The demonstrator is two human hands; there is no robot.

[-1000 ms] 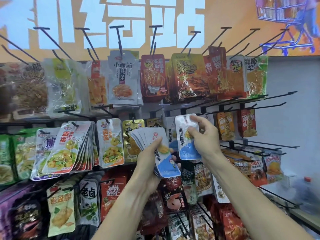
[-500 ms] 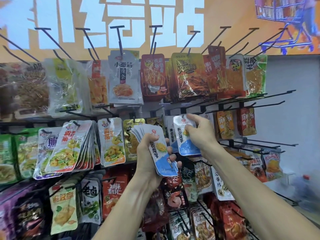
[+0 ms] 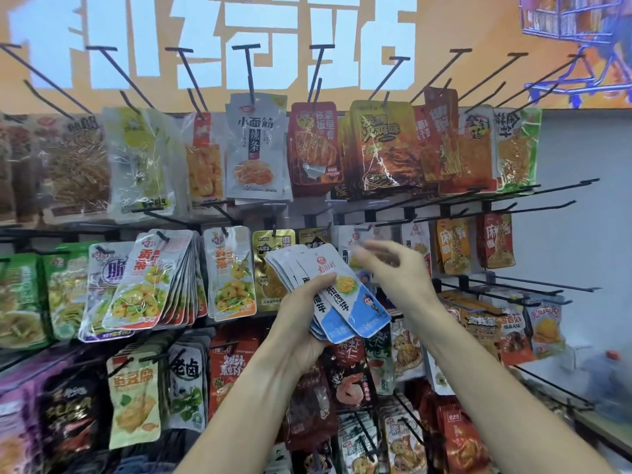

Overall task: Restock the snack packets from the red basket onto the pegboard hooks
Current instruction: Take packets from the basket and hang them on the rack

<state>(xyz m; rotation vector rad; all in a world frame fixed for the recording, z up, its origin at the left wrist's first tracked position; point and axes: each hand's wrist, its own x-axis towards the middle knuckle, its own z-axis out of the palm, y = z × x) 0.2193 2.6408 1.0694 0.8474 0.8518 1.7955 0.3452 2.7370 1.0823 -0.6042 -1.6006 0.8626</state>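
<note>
The left hand (image 3: 301,323) grasps a fanned stack of white-and-blue snack packets (image 3: 338,295), thumb across the front and fingers curled behind, in front of the middle row of the pegboard (image 3: 581,165). The right hand (image 3: 393,271) hovers just right of the stack's top edge with its fingers loosely spread and nothing in them (they are blurred, so the exact pose is hard to read). Behind that hand, packets of the same kind (image 3: 354,246) hang from a hook in the middle row, partly hidden. The red basket is not in view.

The likely next step is pulling the front packet off the fan, and several things could spoil it. The stack is splayed and held only by thumb pressure low down, so tugging one packet may drag its neighbours out and spill them toward the lower rows. The glossy film looks slippery, which makes taking two at once a fair risk. Threading the small hang hole onto the hook needs aim; a miss could tear the hole or bend the packet. The bare hooks (image 3: 533,292) jutting out near the pegboard's right edge sit close to the right forearm and could scratch it or snag a packet on a careless reach.
</note>
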